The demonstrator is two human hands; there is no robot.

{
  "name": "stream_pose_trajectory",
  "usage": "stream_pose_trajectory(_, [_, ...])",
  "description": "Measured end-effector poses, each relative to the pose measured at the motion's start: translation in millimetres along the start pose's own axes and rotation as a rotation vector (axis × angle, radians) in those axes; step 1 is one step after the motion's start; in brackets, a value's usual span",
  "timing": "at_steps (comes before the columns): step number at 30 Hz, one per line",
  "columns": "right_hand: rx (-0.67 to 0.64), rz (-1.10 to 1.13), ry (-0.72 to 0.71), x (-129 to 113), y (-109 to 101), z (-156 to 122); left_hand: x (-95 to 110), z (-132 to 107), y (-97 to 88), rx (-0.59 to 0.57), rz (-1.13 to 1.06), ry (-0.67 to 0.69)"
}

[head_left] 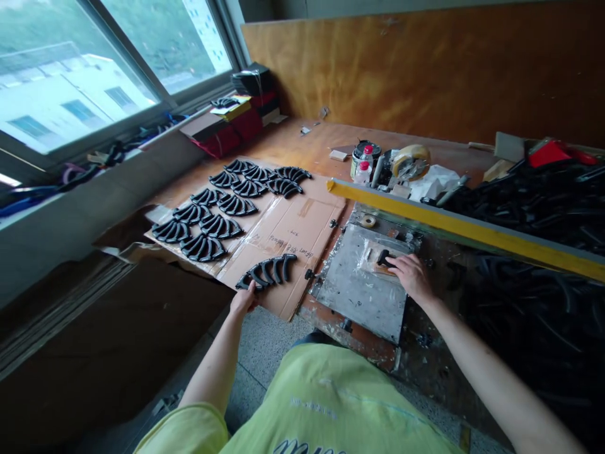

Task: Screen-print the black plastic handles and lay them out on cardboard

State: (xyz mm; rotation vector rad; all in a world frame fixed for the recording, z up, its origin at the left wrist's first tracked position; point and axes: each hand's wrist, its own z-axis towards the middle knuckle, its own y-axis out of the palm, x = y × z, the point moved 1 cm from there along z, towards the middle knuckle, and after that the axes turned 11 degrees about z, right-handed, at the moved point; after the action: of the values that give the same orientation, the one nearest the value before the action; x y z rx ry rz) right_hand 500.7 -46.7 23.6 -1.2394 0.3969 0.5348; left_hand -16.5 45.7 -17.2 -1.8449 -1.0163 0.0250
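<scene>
My left hand (pixel 243 298) grips the near end of a fan-shaped row of curved black rubber pieces (pixel 267 272), lying at the front edge of a flattened cardboard sheet (pixel 288 236). Several similar rows (pixel 212 214) lie farther back on the cardboard. My right hand (pixel 411 277) rests on a tan pad wrapped in clear plastic (pixel 373 261), on a scuffed metal plate (pixel 359 296). A small black piece (pixel 382 257) lies at my fingertips.
A yellow-edged metal bar (pixel 466 227) runs along the bench. Heaps of black rubber strips (pixel 534 302) fill the right side. Behind stand a tape roll (pixel 410 161), a paint can (pixel 365 154) and a small bottle (pixel 363 171). A window (pixel 113 57) lines the left.
</scene>
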Motion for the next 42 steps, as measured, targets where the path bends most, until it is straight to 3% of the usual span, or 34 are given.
stream_pose_trajectory(5, [-0.105,-0.129,-0.064,-15,8,18,-4,-21,2.6,0.268,0.139,0.007])
stream_pose_trajectory(7, [-0.075,-0.163,-0.063,-28,13,24,-4,-30,10.2,0.367,0.16,0.102])
stream_pose_trajectory(9, [-0.069,-0.114,-0.098,-54,28,34,-1,-36,19.6,0.436,0.214,0.283])
stream_pose_trajectory(11, [-0.131,0.017,-0.168,-91,55,50,4,-38,28.1,0.459,0.292,0.465])
stream_pose_trajectory(13, [-0.238,0.142,-0.225,-133,94,70,10,-38,33.2,0.424,0.355,0.553])
stream_pose_trajectory(16, [-0.43,0.176,-0.184,-185,160,102,20,-34,33.5,0.343,0.412,0.555])
stream_pose_trajectory(19, [-0.582,0.106,-0.041,-210,210,123,28,-30,28.4,0.293,0.44,0.519])
stream_pose_trajectory(22, [-0.607,0.065,0.052,-212,235,131,31,-25,23.5,0.245,0.433,0.499])
stream_pose_trajectory(26, [-0.557,0.045,0.132,-209,244,132,30,-19,19.8,0.178,0.386,0.494])
stream_pose_trajectory(32, [-0.538,0.176,0.219,-224,262,124,31,-15,17.3,0.118,0.348,0.527])
stream_pose_trajectory(38, [-0.346,0.291,0.293,-226,277,107,35,-15,14.7,0.128,0.349,0.517])
stream_pose_trajectory(42, [-0.167,0.349,0.238,-213,287,125,60,6,3.4,0.135,0.339,0.599])
